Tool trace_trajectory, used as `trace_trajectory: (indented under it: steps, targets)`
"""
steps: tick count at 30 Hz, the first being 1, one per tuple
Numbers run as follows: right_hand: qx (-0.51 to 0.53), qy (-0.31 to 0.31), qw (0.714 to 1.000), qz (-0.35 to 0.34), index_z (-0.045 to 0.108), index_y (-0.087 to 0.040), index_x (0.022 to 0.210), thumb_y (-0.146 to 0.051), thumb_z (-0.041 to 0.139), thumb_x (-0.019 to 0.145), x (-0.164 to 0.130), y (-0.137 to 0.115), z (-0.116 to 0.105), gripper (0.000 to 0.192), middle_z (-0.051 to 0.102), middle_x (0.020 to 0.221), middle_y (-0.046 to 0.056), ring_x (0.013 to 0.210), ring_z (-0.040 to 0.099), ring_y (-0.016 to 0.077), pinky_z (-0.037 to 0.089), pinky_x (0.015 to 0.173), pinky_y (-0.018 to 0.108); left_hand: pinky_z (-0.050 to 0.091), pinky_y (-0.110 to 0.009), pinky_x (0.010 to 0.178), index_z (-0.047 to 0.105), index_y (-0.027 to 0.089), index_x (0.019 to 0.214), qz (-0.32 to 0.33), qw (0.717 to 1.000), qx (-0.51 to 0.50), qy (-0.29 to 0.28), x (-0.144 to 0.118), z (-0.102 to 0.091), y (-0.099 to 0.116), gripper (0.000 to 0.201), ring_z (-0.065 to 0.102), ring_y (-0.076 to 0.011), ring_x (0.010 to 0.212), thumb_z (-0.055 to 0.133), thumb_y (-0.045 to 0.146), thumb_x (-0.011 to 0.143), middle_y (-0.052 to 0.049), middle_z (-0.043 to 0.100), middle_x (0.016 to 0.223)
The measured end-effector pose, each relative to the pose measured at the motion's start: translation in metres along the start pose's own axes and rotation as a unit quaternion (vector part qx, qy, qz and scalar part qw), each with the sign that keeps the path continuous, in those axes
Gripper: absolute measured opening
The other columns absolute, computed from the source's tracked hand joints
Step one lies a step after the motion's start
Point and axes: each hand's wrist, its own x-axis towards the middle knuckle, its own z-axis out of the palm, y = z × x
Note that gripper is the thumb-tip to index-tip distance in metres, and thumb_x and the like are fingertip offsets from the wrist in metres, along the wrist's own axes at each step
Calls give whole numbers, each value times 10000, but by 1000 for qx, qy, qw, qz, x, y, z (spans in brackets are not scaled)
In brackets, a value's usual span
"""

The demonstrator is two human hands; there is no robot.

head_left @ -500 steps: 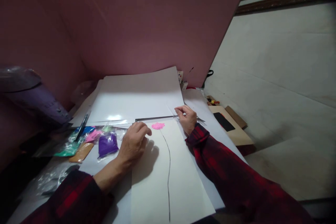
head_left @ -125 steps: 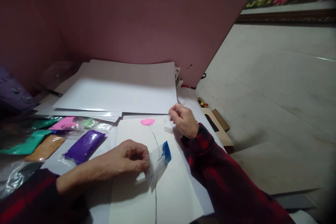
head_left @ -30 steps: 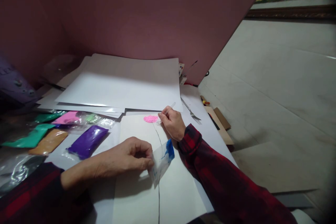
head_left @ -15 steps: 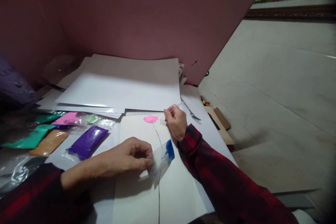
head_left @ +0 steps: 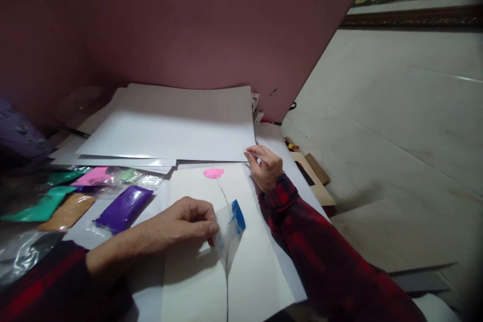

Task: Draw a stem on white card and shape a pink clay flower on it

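A small clear bag (head_left: 228,229) with blue stuff in one corner lies on the white sheet (head_left: 196,266), over the dark drawn line (head_left: 227,282). The left hand (head_left: 181,221) pinches the bag's edge between thumb and fingers. The right hand (head_left: 266,166) rests at the sheet's far edge, fingers curled onto something thin that is too small to make out. A pink blob (head_left: 213,173) sits just beside it. Purple (head_left: 124,208), orange (head_left: 68,211) and green (head_left: 37,206) bags lie off to the left.
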Motion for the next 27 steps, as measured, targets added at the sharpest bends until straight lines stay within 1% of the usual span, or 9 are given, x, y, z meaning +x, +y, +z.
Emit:
trace_trajectory:
  steps: [4, 9, 11, 13, 16, 19, 22, 24, 27]
  targets:
    - [4, -15, 1000, 1, 685, -183, 929, -265, 531, 905, 2, 11, 1, 176, 710, 930, 84, 864, 642, 198, 482, 797, 311, 311, -228, 536, 604, 159, 724, 4, 1000, 12, -7, 2, -3, -4, 303, 443, -101, 561, 613, 442, 828, 1, 595, 674]
    - [69, 38, 990, 117, 683, -162, 927, -287, 555, 882, 3, 19, 7, 184, 712, 876, 62, 729, 646, 172, 500, 666, 282, 351, -245, 602, 619, 151, 747, 24, 1000, 5, -15, 3, -5, -8, 345, 510, -121, 644, 600, 480, 850, -34, 653, 752]
    - [66, 65, 987, 130, 682, -153, 948, -283, 555, 887, 3, 23, 7, 192, 711, 872, 63, 704, 636, 166, 501, 662, 281, 364, -242, 620, 625, 149, 751, 30, 999, -4, -18, 4, -7, -9, 349, 531, -126, 675, 606, 483, 848, -37, 661, 762]
    - [23, 59, 994, 87, 691, -160, 971, -240, 542, 897, 4, 25, 5, 185, 708, 923, 75, 780, 637, 174, 501, 736, 292, 374, -240, 626, 630, 150, 757, 35, 999, -18, -16, 4, -8, -11, 335, 545, -128, 687, 624, 475, 839, -37, 669, 767]
    - [-88, -29, 996, -1, 707, -183, 992, -125, 549, 858, 4, 26, 0, 215, 687, 1023, 97, 933, 611, 206, 474, 796, 307, 373, -240, 602, 633, 153, 757, 32, 999, -36, -9, 5, -9, -10, 317, 549, -123, 651, 658, 464, 812, -38, 684, 762]
    - [-172, -131, 975, -54, 718, -179, 943, -58, 546, 819, 6, 25, -2, 244, 648, 1128, 125, 983, 569, 226, 455, 761, 307, 399, -258, 638, 625, 160, 723, 39, 998, -51, 20, 3, -8, -7, 302, 576, -138, 669, 669, 447, 805, -44, 696, 742]
    - [-210, -205, 951, -93, 716, -165, 878, -51, 506, 846, 9, 25, -3, 241, 663, 1072, 134, 938, 557, 235, 432, 758, 339, 422, -276, 701, 607, 167, 686, 67, 993, -78, 65, 2, -7, -2, 285, 592, -150, 706, 666, 417, 809, -42, 687, 710]
    - [-222, -218, 944, -106, 715, -162, 873, -63, 499, 854, 10, 23, -6, 238, 680, 1035, 129, 910, 559, 249, 418, 753, 368, 428, -280, 695, 588, 172, 678, 77, 988, -99, 90, 1, -6, 0, 289, 588, -152, 697, 660, 419, 809, -38, 670, 699]
    - [-179, -152, 967, -103, 705, -161, 961, -91, 540, 834, 8, 9, -11, 220, 670, 1119, 135, 949, 559, 264, 417, 768, 389, 440, -290, 679, 549, 181, 671, 84, 981, -120, 128, 0, -5, 3, 308, 579, -156, 679, 647, 439, 808, -29, 638, 686]
